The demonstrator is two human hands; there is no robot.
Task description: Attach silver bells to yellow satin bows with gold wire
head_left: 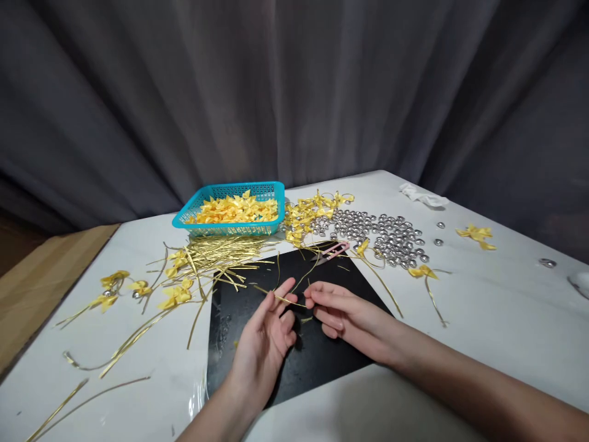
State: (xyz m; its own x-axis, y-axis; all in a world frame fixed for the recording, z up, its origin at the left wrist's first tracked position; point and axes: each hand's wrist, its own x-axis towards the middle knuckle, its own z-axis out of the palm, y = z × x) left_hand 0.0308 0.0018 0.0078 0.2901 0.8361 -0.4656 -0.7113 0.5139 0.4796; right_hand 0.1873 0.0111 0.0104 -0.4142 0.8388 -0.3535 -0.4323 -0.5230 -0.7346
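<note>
Over a black mat (340,359), my right hand (340,310) pinches one end of a thin gold cord (298,304) between thumb and fingertips. The same cord runs across to my left hand (271,337), palm up, which holds it near the thumb and index fingertips. Its other fingers are partly curled. Beyond the hands, thread snips with pink handles (339,248) lie at the mat's far edge. A small bit of gold cord (306,320) is on the mat between my hands.
A blue basket (225,229) of yellow ribbon bows stands behind a pile of gold cords (225,252). Silver beads (396,236) are heaped at the back right. Yellow bows with cords (177,294) lie left, others right. A crumpled white tissue (423,195) rests near the far right edge.
</note>
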